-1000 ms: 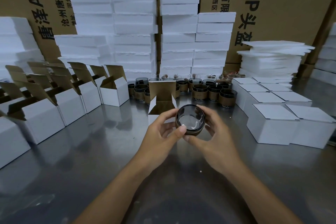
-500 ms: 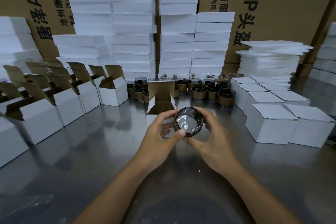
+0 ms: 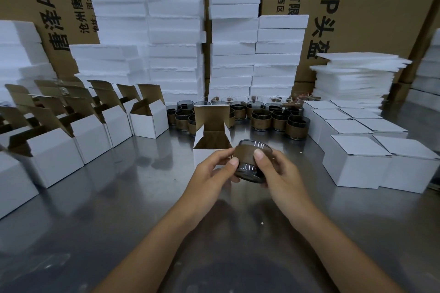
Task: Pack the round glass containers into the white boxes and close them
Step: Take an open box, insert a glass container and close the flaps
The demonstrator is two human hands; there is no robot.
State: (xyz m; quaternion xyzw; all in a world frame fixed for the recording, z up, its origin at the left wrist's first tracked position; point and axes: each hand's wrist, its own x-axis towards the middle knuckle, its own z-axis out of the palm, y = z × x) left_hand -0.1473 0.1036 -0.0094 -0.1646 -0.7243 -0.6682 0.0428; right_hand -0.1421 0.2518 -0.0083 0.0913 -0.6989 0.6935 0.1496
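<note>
Turned side-on now: brown-sleeved round glass container, gripped by my left hand and right hand; open white cardboard box at 12 o'clock.

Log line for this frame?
left hand: grips glass container | right hand: grips it too | open white box: behind container, flap up | step: not yet boxed

Steel table, white boxes, glass containers

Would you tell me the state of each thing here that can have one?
held glass container, gripped by both hands, near upright, not yet boxed
left hand, grips the container
right hand, grips the container
front box, open, lid flap up
left boxes, open
right boxes, closed
</note>
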